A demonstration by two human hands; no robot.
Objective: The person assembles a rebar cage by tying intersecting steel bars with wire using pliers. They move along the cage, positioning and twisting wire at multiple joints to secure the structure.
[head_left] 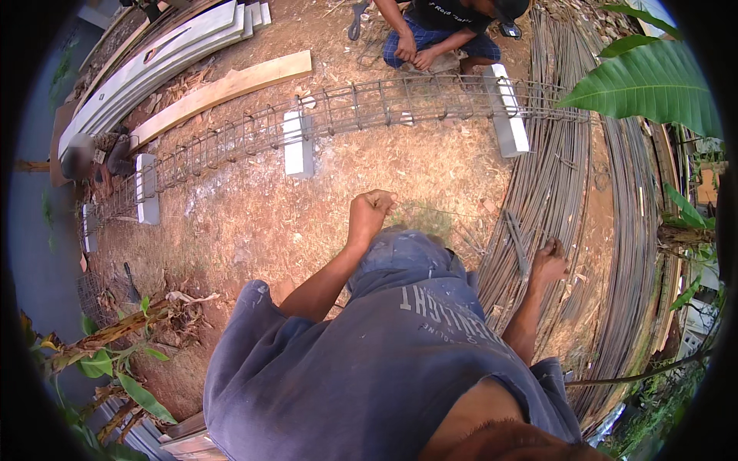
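Note:
My left hand point(373, 209) is closed in a pinch in front of my knees. A thin wire point(442, 210) runs from its fingertips toward the right. Out to the right, my right hand point(549, 261) is held over a bed of long steel bars point(569, 192), its fingers curled together; what they hold, if anything, is too small to make out. Just left of that hand lies a grey metal tool point(518, 244) with two long handles, like pincers. Beyond my hands, a long rebar cage point(346, 104) stretches across the ground on white blocks point(298, 146).
A person point(442, 38) crouches behind the cage at the far side, hands together; another person point(100, 157) is at its left end. A wooden plank point(223, 96) and stacked white boards point(154, 73) lie at the far left. Large green leaves point(653, 88) hang at the right.

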